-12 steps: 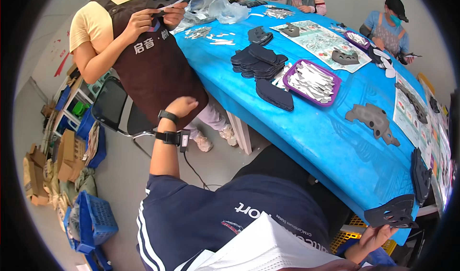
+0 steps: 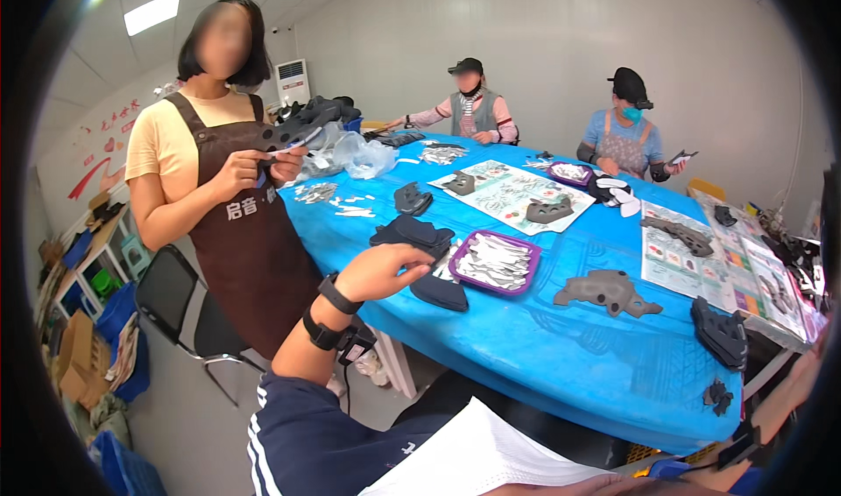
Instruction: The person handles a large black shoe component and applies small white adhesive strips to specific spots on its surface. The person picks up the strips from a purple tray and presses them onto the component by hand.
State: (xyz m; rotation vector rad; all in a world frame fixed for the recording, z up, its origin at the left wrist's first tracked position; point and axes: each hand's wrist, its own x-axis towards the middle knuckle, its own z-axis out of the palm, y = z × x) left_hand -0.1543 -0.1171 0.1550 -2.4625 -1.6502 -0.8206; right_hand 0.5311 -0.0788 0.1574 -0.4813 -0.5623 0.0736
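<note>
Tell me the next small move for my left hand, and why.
Probably lower your left hand onto the front dark pad: the fingers look empty, and in this view that pad shows just below them, nearer the table's edge than the purple basket of white strips.

From head height we are facing twelve o'clock, looking down across the blue table (image 2: 526, 351), our left hand (image 2: 384, 271) showing close, between seven and eight.
</note>
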